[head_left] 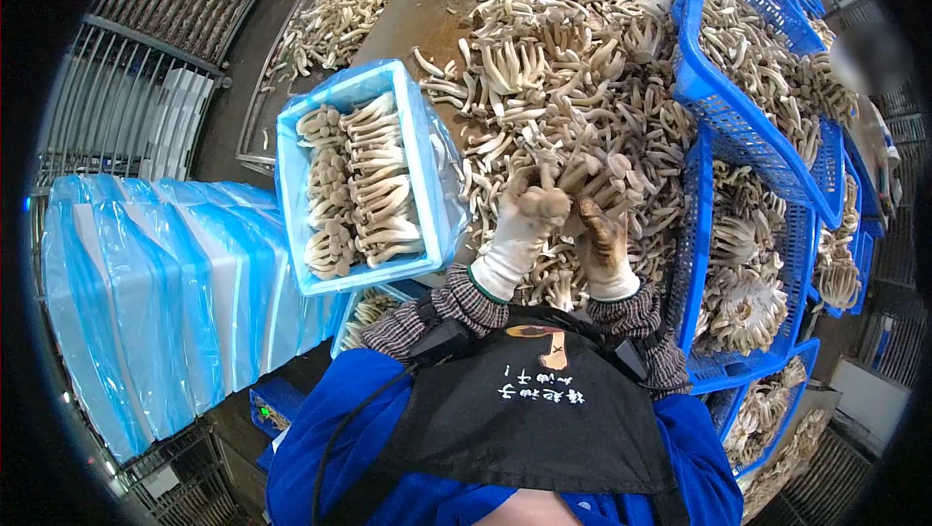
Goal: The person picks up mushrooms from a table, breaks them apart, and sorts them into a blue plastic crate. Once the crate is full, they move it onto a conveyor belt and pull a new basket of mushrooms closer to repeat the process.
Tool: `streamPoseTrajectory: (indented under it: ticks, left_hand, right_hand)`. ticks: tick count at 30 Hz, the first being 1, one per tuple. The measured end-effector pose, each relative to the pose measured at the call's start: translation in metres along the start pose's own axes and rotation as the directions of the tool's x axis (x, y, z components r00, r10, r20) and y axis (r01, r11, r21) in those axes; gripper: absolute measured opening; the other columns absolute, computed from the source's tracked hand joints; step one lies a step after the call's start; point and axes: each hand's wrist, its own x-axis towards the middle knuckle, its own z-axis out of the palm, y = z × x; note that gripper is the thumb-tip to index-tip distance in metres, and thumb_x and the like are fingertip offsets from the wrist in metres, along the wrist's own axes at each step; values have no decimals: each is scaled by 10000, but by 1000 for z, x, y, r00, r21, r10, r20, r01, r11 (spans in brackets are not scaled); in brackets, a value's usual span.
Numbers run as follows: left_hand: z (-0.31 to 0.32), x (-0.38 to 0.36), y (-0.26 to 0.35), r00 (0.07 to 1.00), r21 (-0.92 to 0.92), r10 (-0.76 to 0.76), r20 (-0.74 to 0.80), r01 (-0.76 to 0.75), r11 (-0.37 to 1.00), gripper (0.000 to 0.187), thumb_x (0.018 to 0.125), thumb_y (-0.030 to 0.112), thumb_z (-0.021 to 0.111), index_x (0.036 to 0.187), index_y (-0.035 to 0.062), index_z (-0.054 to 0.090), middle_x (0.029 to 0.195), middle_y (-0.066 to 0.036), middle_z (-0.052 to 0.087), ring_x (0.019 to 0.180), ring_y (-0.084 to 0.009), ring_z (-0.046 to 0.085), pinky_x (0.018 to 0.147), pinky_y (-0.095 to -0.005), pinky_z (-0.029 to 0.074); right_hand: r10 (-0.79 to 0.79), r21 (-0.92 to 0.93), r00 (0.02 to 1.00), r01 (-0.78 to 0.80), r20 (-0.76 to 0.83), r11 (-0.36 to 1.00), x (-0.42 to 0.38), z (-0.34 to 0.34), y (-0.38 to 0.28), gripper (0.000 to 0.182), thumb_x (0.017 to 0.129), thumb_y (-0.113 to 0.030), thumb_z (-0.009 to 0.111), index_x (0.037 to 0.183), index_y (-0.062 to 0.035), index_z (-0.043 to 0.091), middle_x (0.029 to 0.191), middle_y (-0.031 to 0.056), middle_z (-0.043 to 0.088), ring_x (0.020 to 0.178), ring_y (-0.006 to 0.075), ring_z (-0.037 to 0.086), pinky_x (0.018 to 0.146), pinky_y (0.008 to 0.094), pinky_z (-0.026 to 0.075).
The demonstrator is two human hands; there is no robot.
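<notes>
My left hand (pixel 521 240), in a white glove stained at the fingers, is closed round a few mushrooms (pixel 546 204) with pale brown caps. Close beside it, my right hand (pixel 606 246), its glove browned over the fingers, grips a small bunch of mushrooms (pixel 612 181). Both hands are just over the near part of a large loose mushroom pile (pixel 553 70) with long pale stems; some fingertips are hidden. Left of the hands, a blue plastic-lined box (pixel 444 206) contains mushrooms laid in two neat columns, stems to the right and caps to the left.
Blue plastic baskets (pixel 701 89) full of mushroom clusters stand along the right. Several boxes wrapped in blue film (pixel 175 283) are stacked at the left. More loose mushrooms (pixel 340 16) lie at the far left. A partly hidden box of mushrooms (pixel 369 311) sits below the lined box.
</notes>
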Motion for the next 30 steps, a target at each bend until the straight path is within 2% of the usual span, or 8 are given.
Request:
streamPoseTrajectory:
  ticks: [9,12,14,17,18,20,22,30]
  left_hand:
    - [6,4,28,956,-95,-56,-288,30,995,304,908,-45,570,1189,71,557,1273,-74,611,1133,-173,626,893,-281,567]
    - [-42,7,14,942,33,-13,-336,26,999,326,888,-86,559,1179,60,573,1166,-56,644,1075,-196,644,841,-306,580]
    - [-81,-1,-1,906,26,-28,-423,43,999,172,902,74,624,1073,85,645,949,-18,675,865,-137,669,687,-272,565]
    - [-79,-17,3,868,219,39,-495,81,972,426,808,-64,613,1206,84,578,1040,-23,639,842,-155,630,658,-273,550]
    - [-113,-16,-16,890,41,-75,-449,104,994,631,769,-154,576,1345,90,496,1167,-54,621,940,-170,639,691,-271,558]
    - [-88,-21,-16,926,-90,-24,-377,-11,996,695,760,-189,563,1397,70,459,1257,-83,610,1026,-185,640,780,-288,566]
    - [-81,-33,-12,898,31,-118,-425,144,989,663,787,-190,556,1397,57,473,1324,-90,590,1087,-191,630,872,-301,548]
    - [-86,-46,13,827,163,-191,-529,320,933,594,774,-112,701,1321,-9,492,1159,-88,659,985,-162,652,811,-277,555]
  right_hand:
    - [-20,-114,999,15,-38,993,10,-50,22,246,928,-2,563,1154,-41,653,1131,94,675,1040,162,637,966,300,467]
    - [-398,-802,735,597,548,-1,16,-59,6,226,913,20,572,1107,-46,666,1164,110,671,953,189,667,903,308,505]
    - [10,-46,995,-6,96,999,20,-26,-1,181,978,-124,530,1100,-63,648,854,86,686,712,240,662,578,337,542]
    - [458,-378,869,-367,186,850,46,-13,-20,425,1007,-364,494,1320,-77,479,873,96,669,565,207,597,360,327,431]
    - [539,250,610,-764,581,595,64,-20,-10,466,1029,-369,435,1406,-97,407,1030,131,659,755,249,672,509,308,539]
    - [127,-617,936,112,329,779,93,-17,31,488,1030,-222,466,1476,-90,319,1291,159,552,1090,278,637,785,337,588]
    - [417,-521,831,-188,367,833,111,42,29,680,908,103,557,1497,-33,247,1536,166,315,1280,263,508,1011,387,503]
    - [333,-535,509,845,793,-17,213,221,123,568,820,-138,696,1340,-36,494,1179,212,613,1093,383,603,934,444,492]
